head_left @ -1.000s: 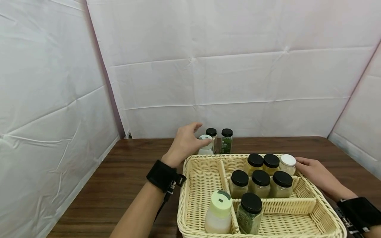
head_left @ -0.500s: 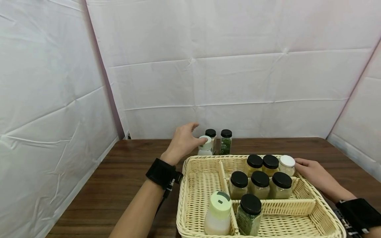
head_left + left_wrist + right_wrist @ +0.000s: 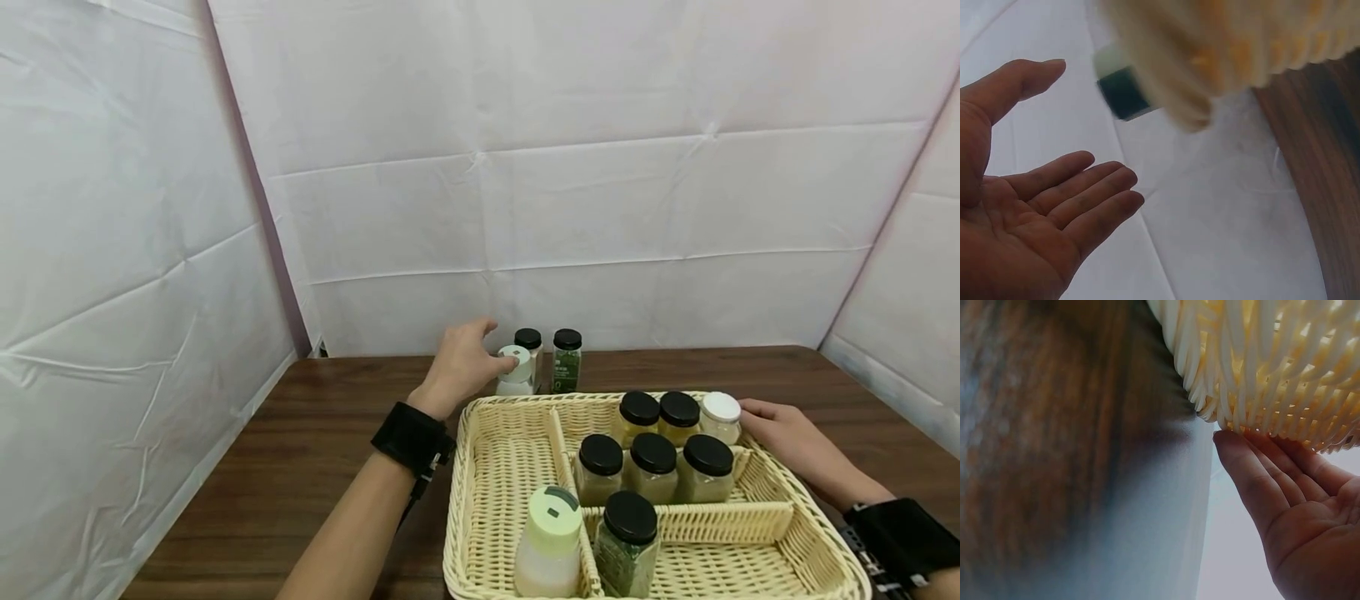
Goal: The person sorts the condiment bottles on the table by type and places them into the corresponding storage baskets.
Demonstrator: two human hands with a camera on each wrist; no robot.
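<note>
My left hand [image 3: 459, 364] reaches behind the basket's far left corner. Its thumb [image 3: 504, 364] overlaps a small bottle with a pale lid [image 3: 516, 375]. In the left wrist view the thumb stands well apart from the straight fingers [image 3: 1100, 206], and the bottle's dark green label [image 3: 1124, 92] shows past the blurred basket rim. Beyond that bottle stand a black-lidded jar [image 3: 528, 338] and a green-labelled jar [image 3: 567, 362]. My right hand [image 3: 793, 442] is at the right side of the wicker basket [image 3: 825, 533], its extended fingertips [image 3: 1230, 440] touching the weave from outside.
Inside the divided basket are several black-lidded jars [image 3: 653, 467], a white-lidded jar [image 3: 721, 417], a green-capped bottle [image 3: 551, 542] and a jar of green herbs [image 3: 626, 546]. The basket stands on a dark wooden table [image 3: 300, 483]. White sheets [image 3: 585, 208] hang behind and beside it.
My left hand has shifted slightly left and its thumb now covers less of the pale lid. The right hand stays at the basket. The head view tilts slightly.
</note>
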